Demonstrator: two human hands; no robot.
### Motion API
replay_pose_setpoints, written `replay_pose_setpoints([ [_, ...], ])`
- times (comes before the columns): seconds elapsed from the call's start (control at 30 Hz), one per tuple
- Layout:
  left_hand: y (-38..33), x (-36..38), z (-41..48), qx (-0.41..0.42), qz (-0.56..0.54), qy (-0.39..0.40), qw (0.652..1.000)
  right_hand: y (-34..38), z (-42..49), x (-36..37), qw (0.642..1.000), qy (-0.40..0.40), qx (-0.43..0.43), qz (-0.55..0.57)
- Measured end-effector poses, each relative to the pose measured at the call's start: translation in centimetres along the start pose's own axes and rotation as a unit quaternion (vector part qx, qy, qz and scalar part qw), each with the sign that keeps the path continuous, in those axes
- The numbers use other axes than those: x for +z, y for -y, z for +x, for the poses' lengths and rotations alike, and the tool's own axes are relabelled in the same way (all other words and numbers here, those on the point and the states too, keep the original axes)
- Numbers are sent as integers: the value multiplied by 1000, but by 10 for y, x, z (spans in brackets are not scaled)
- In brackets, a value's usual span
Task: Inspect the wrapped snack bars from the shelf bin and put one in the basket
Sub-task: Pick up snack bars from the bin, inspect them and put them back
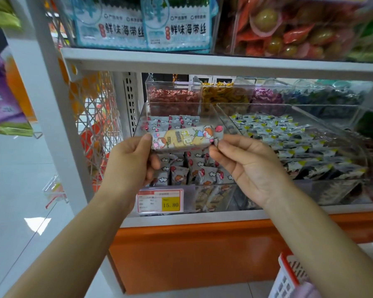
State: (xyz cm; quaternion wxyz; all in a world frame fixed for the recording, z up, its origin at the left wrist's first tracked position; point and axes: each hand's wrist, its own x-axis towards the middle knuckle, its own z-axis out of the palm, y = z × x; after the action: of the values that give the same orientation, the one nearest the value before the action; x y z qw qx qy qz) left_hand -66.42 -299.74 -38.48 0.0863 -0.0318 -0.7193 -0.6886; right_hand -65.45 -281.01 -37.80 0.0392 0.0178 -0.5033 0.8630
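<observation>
1. The snack bar is held in the air just in front of the clear bin. Its long axis runs left to right, with the right end slightly higher and the printed face toward the camera.
2. The left hand has its grip pinched on the bar's left end, and the right hand pinches the right end.
3. The basket sits well below the bin, to its right.

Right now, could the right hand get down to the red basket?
Probably yes. The right hand pinches one end of the snack bar, with the left hand on the other end. The basket sits low under that forearm, and nothing shows between them.
</observation>
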Motion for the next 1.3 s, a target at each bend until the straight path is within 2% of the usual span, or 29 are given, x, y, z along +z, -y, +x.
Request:
replay_pose_setpoints([
  [0.23, -4, -4, 3, -6, -87, 131, 988, 2, 4, -5, 996, -47, 13, 81],
  [0.37, -6, -4, 3, 0, -111, 164, 980, 3, 5, -7, 997, -64, -17, 40],
  [0.43, -5, -5, 2, 15, -93, 166, 982, 4, 5, -8, 998, -58, -27, -1],
  [0.6, -5, -5, -3, 80, 29, 134, 987, 4, 2, -8, 992, -24, -43, -117],
  [0.77, -5, -3, -3, 42, -5, 101, 994, 0, 3, -9, 978, 4, -95, -185],
  [0.87, -4, -4, -2, 65, 28, 86, 994, -4, 4, -9, 964, 21, -95, -246],
  [1.03, -4, -6, -2, 60, 33, 91, 993, -7, 4, -7, 958, 48, -127, -253],
  [1.3, -5, -5, -3, 81, 51, 138, 986, -6, 2, -7, 938, 8, -180, -296],
])
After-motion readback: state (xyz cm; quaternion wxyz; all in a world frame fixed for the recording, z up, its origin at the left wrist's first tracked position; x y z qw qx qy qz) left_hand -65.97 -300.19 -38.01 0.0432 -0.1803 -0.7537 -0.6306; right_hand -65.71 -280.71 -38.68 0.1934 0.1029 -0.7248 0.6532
